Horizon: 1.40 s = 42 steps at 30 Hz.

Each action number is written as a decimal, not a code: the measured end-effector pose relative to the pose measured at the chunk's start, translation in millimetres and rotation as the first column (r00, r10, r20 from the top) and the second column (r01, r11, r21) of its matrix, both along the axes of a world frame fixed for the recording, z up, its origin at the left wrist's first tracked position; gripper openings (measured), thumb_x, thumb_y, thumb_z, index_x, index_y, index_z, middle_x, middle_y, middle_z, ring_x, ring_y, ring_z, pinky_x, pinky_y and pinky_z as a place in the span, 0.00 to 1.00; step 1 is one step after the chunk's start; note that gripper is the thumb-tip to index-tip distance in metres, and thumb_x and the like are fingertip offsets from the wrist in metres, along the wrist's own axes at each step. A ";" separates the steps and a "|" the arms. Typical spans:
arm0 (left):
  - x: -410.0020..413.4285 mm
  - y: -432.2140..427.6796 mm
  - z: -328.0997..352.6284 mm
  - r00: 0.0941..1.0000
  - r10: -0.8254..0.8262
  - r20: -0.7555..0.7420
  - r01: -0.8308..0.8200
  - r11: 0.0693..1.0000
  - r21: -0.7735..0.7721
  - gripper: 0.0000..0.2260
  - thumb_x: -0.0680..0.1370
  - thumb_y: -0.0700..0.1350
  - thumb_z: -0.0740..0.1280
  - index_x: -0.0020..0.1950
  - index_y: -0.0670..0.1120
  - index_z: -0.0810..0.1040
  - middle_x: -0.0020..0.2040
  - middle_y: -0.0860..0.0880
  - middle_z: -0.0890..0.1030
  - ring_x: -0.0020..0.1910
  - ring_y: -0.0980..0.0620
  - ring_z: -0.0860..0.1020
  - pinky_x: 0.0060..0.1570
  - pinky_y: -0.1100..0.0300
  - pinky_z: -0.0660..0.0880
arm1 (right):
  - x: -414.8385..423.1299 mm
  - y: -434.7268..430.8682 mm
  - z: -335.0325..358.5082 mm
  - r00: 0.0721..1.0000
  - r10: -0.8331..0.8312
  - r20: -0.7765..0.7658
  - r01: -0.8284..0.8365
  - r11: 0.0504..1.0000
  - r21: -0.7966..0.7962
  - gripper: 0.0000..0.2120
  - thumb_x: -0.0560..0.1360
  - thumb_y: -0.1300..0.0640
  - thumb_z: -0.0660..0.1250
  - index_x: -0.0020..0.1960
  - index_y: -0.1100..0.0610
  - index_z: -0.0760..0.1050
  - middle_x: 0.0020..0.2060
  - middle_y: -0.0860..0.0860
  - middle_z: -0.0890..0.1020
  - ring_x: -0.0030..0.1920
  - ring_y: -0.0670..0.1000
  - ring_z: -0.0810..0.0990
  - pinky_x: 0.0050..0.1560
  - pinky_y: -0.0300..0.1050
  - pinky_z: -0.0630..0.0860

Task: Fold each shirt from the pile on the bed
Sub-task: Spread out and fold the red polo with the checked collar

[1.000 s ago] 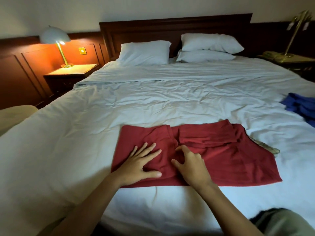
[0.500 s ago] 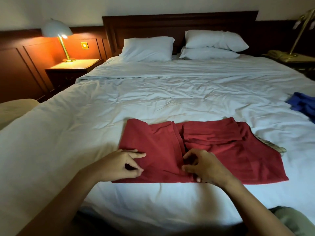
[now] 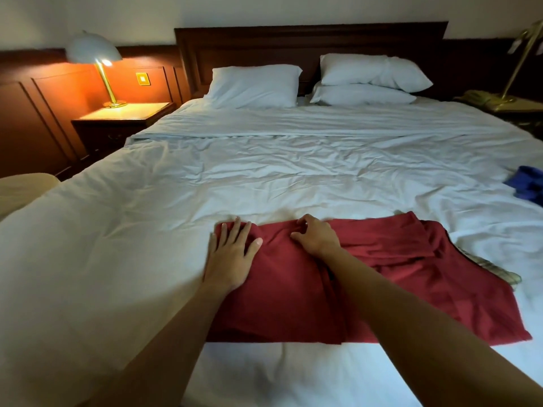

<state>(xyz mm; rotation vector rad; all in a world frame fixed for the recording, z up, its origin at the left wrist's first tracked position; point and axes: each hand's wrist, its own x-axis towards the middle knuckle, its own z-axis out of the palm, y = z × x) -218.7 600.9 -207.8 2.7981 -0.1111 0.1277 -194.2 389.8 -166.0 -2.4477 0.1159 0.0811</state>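
1. Nearest me, the red shirt lies flat on the bed, its near hem running along the foot edge. Its long axis goes left to right across the mattress, and a lapped fold runs down its middle.
2. My forearms reach over the shirt from the foot edge, so both hands work at its far edge, not the near hem.
3. My left hand lies flat on the shirt's far left corner, fingers straight and spread, pressing it down and gripping nothing.
4. My right hand sits at the middle of the far edge, fingers and thumb curled into a ridge of the red cloth, pinching it.
5. The unfolded length stretches away to my right, so I judge the right hand is the nearer one for bringing that end over.
6. A checked cloth peeks from under the shirt's right end.
7. Farther off, a blue garment lies at the bed's right edge.
8. The pillows are at the head.
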 end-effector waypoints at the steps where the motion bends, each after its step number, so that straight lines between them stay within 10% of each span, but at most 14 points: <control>1: -0.1 1.3 -5.0 0.999 0.002 0.044 -0.001 1.000 -0.014 0.34 0.77 0.70 0.39 0.82 0.58 0.51 0.82 0.55 0.46 0.81 0.48 0.42 0.79 0.45 0.41 | 4.6 -1.2 -4.3 1.000 0.005 0.029 -0.005 1.000 0.012 0.15 0.75 0.53 0.70 0.61 0.52 0.76 0.57 0.51 0.82 0.62 0.54 0.78 0.62 0.49 0.74; 8: 5.7 1.2 -15.4 0.992 -0.020 0.124 0.022 1.000 -0.014 0.36 0.75 0.71 0.37 0.81 0.60 0.52 0.82 0.56 0.46 0.81 0.50 0.42 0.79 0.46 0.41 | 2.9 -20.9 1.0 0.936 -0.070 0.345 0.046 0.996 0.077 0.08 0.74 0.64 0.66 0.50 0.55 0.79 0.47 0.53 0.84 0.50 0.54 0.82 0.56 0.48 0.75; 13: 9.9 -1.3 -14.4 0.999 0.002 -0.054 0.005 0.991 0.130 0.32 0.80 0.69 0.42 0.82 0.59 0.48 0.82 0.55 0.45 0.81 0.47 0.40 0.78 0.44 0.40 | 0.6 -19.6 -9.3 0.996 0.041 0.079 -0.013 0.946 -0.323 0.17 0.76 0.56 0.64 0.64 0.53 0.74 0.63 0.58 0.72 0.63 0.62 0.73 0.62 0.56 0.72; 19: 14.3 -1.5 -11.5 0.993 0.003 -0.117 0.010 0.994 0.111 0.30 0.81 0.68 0.44 0.81 0.61 0.44 0.82 0.56 0.43 0.81 0.48 0.38 0.78 0.43 0.40 | 6.3 3.4 -9.2 0.930 0.347 0.119 -0.252 0.842 -0.478 0.22 0.82 0.42 0.54 0.75 0.45 0.65 0.75 0.49 0.64 0.75 0.54 0.60 0.71 0.62 0.57; 26: 21.0 3.1 -14.3 0.999 0.027 -0.032 -0.027 0.999 0.024 0.27 0.82 0.65 0.46 0.81 0.62 0.49 0.82 0.56 0.50 0.81 0.51 0.44 0.78 0.45 0.46 | 49.0 -16.2 -14.2 0.975 0.176 0.137 -0.118 0.927 -0.356 0.15 0.81 0.44 0.59 0.55 0.53 0.77 0.58 0.53 0.75 0.62 0.56 0.69 0.64 0.56 0.60; 32: 33.1 5.2 -18.0 0.999 0.030 0.034 -0.030 0.999 -0.011 0.26 0.81 0.66 0.45 0.79 0.63 0.55 0.81 0.56 0.56 0.81 0.50 0.48 0.77 0.47 0.47 | 54.7 -22.1 4.7 0.915 0.238 0.327 -0.204 0.970 -0.136 0.17 0.83 0.48 0.58 0.36 0.51 0.66 0.37 0.51 0.77 0.43 0.55 0.74 0.46 0.47 0.67; 42: 43.0 5.2 -21.4 0.996 0.023 -0.085 -0.014 0.995 0.102 0.29 0.81 0.68 0.45 0.81 0.61 0.52 0.83 0.54 0.49 0.81 0.49 0.43 0.78 0.45 0.44 | 49.2 -22.4 9.6 0.955 0.245 0.165 -0.127 0.844 -0.521 0.21 0.81 0.41 0.58 0.66 0.53 0.73 0.61 0.57 0.76 0.62 0.59 0.75 0.58 0.53 0.70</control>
